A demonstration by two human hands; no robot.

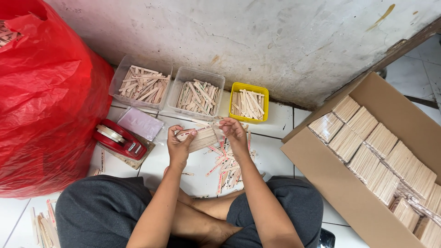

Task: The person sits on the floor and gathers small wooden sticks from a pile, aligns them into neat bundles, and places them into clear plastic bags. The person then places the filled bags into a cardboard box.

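A seated person's left hand (178,146) grips a stack of flat wooden sticks (203,138) from below, while the right hand (234,132) closes its fingers on the stack's far end, just above the white tiled floor (271,158). Loose sticks with red markings (227,167) lie scattered on the floor beneath the hands. Beyond them, against the wall, stand two clear plastic tubs (197,94) and a small yellow tub (249,102), all holding sticks. A red tape dispenser (118,138) sits to the left beside a big red plastic bag (46,101). To the right, an open cardboard box (330,183) holds wrapped bundles of sticks (381,160).
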